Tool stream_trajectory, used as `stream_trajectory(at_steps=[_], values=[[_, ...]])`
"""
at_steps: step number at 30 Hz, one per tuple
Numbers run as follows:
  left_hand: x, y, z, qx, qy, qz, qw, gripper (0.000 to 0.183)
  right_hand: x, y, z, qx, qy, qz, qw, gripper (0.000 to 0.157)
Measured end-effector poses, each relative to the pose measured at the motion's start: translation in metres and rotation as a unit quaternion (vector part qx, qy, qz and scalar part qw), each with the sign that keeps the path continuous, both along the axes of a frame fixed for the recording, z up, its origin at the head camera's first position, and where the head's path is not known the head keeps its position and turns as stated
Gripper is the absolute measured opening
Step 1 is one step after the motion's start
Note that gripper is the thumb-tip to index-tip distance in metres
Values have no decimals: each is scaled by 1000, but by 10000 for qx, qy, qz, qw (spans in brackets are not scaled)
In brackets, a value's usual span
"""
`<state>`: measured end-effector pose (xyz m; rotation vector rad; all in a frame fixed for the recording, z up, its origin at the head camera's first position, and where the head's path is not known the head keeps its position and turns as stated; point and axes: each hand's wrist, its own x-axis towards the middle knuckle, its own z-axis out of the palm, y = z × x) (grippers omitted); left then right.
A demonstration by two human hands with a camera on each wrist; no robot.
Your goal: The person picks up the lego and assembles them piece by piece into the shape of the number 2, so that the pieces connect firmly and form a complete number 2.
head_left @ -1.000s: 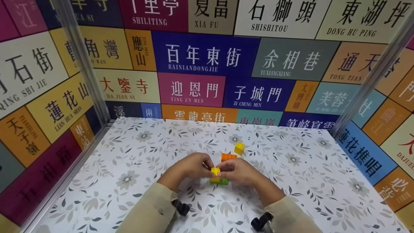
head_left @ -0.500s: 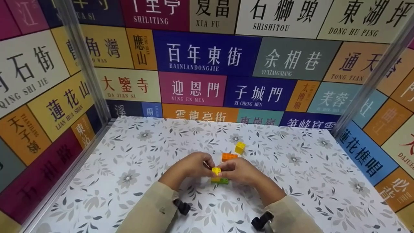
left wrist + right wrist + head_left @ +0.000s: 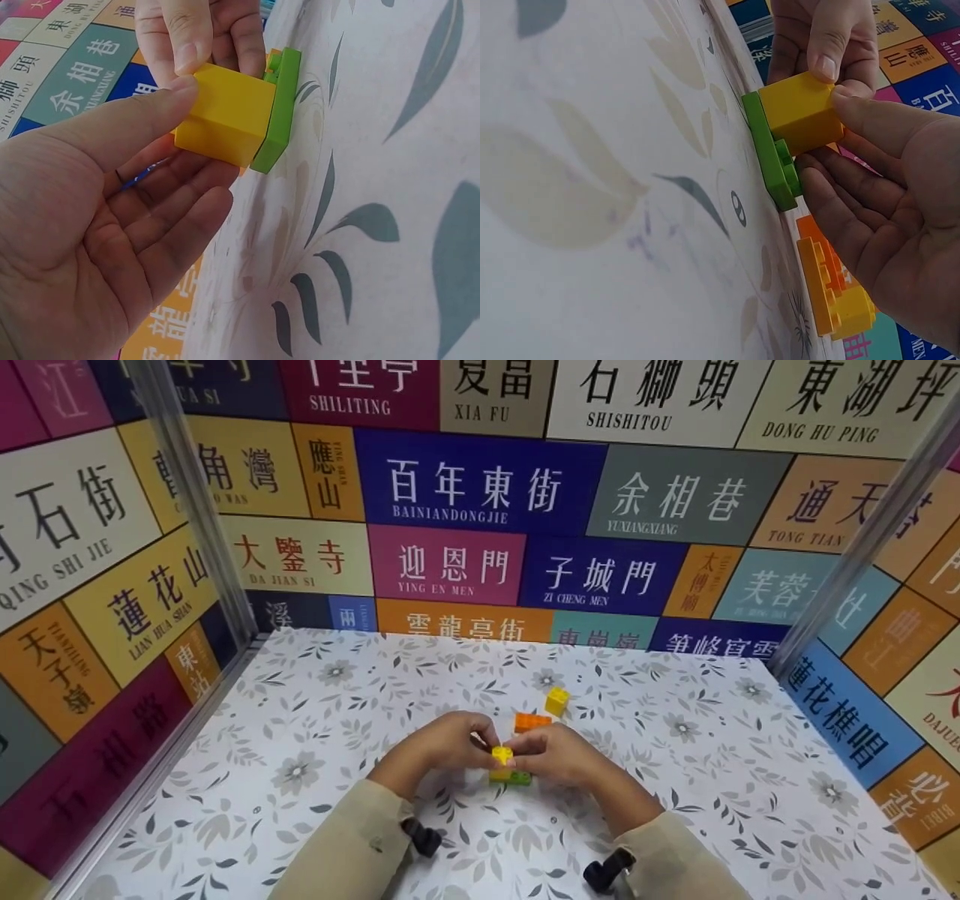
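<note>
A yellow toy brick stands upright on one end of a flat green brick, which lies on the table; studs show at the green brick's other end. My left hand pinches the yellow brick from the left, its thumb near the top edge in the left wrist view. From the other side my right hand pinches the same brick with thumb and fingers. In the right wrist view the two thumbs nearly meet at the top of the yellow brick.
Just beyond my right hand lies an orange brick. Another yellow brick stands behind it. The table has a white leaf-patterned cover, and walls with colourful lettered panels enclose its back and sides.
</note>
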<state>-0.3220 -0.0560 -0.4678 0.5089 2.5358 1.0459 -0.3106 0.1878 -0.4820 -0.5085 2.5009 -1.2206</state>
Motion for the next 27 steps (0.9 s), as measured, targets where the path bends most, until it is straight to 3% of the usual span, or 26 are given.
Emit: stream_trajectory(at_steps=[14,17,22,27], values=[[0,-1,-3,45,-189,47,9998,21,-1,3,2,-76,168,123,9998,32],[1,1,0,48,-256,49,9996,21,-7,12,9,-157,260,-280,9991,34],[1,2,2,54,-397,144,9991,20,-24,31,16,-133,403,-1373,9896,34],[0,1,3,26,-533,214,9983,20,-38,40,12,35,293,-1593,9868,38]])
